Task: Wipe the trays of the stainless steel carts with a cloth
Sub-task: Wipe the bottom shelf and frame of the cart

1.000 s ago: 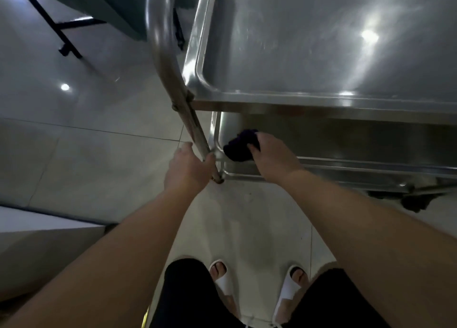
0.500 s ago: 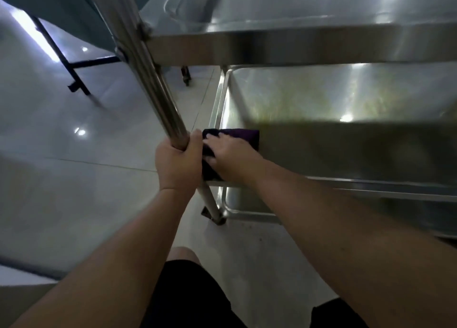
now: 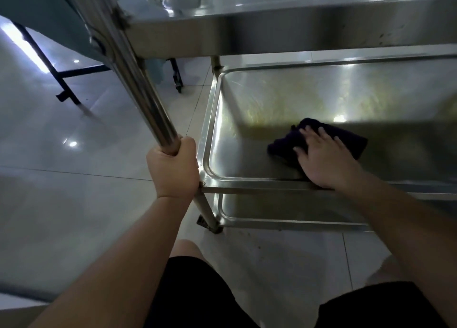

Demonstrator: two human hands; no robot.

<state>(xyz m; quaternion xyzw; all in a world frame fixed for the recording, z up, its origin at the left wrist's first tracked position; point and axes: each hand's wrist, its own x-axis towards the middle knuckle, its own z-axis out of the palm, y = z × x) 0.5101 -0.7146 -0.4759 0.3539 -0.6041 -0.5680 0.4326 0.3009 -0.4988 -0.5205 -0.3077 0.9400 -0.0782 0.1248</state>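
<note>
Steadying seemed the purpose of the left hand [image 3: 173, 172], whose fingers were curled round the cart post [image 3: 138, 80]. In the middle tray [image 3: 210, 129], the right hand [image 3: 321, 159] pressed spread, straight fingers on the dark cloth [image 3: 346, 137], which lay under and beyond the fingertips, likely for wiping.

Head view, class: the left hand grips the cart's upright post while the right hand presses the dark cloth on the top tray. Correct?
Not quite. The head view shows the right hand pressing the dark cloth on the middle tray, under the top one. The left hand does grip the post.
</note>
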